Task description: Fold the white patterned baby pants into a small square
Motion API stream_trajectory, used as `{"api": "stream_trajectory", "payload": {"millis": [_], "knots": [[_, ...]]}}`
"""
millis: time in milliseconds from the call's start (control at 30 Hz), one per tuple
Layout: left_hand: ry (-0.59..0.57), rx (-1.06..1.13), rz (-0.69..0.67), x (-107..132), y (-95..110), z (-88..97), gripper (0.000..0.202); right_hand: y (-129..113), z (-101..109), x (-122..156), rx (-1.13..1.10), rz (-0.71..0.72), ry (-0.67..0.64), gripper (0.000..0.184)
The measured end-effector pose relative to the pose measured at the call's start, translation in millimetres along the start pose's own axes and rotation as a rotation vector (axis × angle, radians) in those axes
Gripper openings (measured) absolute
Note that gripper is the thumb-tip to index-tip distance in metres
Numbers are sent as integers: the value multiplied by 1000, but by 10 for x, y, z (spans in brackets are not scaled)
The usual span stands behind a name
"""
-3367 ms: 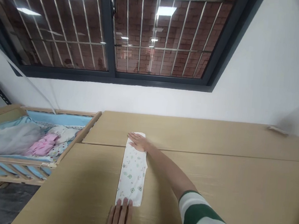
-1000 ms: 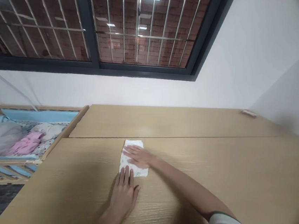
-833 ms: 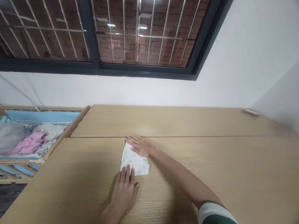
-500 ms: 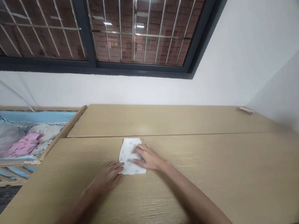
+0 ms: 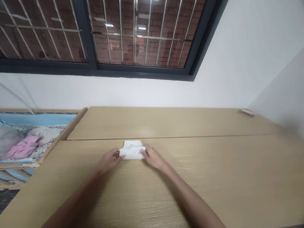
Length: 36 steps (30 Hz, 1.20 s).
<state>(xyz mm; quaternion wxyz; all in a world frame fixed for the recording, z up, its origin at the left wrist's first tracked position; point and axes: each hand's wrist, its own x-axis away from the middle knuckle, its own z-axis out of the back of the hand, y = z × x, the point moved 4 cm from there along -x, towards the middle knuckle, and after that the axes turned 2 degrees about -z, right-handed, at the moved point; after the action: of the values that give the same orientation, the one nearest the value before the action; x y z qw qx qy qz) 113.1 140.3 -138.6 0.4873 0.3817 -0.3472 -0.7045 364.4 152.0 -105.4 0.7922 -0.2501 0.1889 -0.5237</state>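
A small white cloth with a faint print lies on the wooden tabletop, just in front of the seam between two boards. Its near part is folded over toward the window, and a strip of the far part shows behind the fold. My left hand pinches the fold's left end between thumb and fingers. At the right end, my right hand grips the same fold, thumb on top. Both forearms reach in from the bottom of the view.
Left of the wooden table stands a wooden crib with blue lining, holding a pink cloth and other bedding. A small pale object lies at the far right corner. Behind rises a white wall with a barred window.
The cloth lay flat under both hands. Its near edge is now folded away from me, making it shorter. Both hands have moved to the fold's ends and closed on it.
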Motion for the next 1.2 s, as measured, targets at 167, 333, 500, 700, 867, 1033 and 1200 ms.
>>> {"api": "stream_trajectory", "payload": {"millis": [167, 333, 500, 700, 867, 1033, 1200], "knots": [[189, -44, 73, -280, -56, -69, 32, 89, -87, -296, -30, -103, 83, 35], [324, -184, 137, -425, -121, -143, 18, 129, -183, -446, 81, -295, 211, 34], [403, -281, 104, -378, -124, -217, 33, 96, -221, -423, 90, -331, 329, 40], [248, -378, -205, -299, 158, -523, 76, -274, -357, -284, 300, 244, 363, 56], [45, -563, -238, -253, 113, -710, 76, -225, -555, -261, 353, 308, 139, 64], [68, -695, -230, -170, -69, -576, 75, 12, -439, -221, 291, 211, 98, 62], [122, -725, -229, -99, -117, -385, 74, 83, -306, -153, 231, 153, 99, 69]]}}
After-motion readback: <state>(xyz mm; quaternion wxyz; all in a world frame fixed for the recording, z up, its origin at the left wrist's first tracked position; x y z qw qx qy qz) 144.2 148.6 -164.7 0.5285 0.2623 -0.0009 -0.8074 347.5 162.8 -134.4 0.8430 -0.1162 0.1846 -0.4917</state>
